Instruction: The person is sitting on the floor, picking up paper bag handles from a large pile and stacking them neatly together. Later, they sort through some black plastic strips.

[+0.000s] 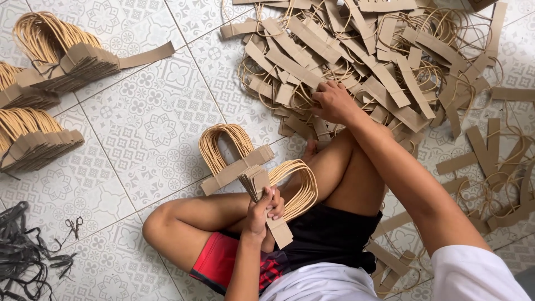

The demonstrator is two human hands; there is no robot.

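I sit cross-legged on a patterned tile floor. My left hand [266, 209] grips a stack of brown paper-bag handles [290, 187], their cardboard strips held together and the twisted cord loops fanning out to the right over my knee. My right hand [334, 102] reaches forward into a big loose pile of handles [356, 50] and rests on the near edge of it, fingers bent over strips and cords. A small aligned stack of handles [231, 153] lies on the floor just left of my left hand.
Three tied bundles of handles [61, 53] lie at the far left. Black straps [19, 253] and small scissors [73, 226] sit at the lower left. More loose strips [490, 161] are scattered on the right.
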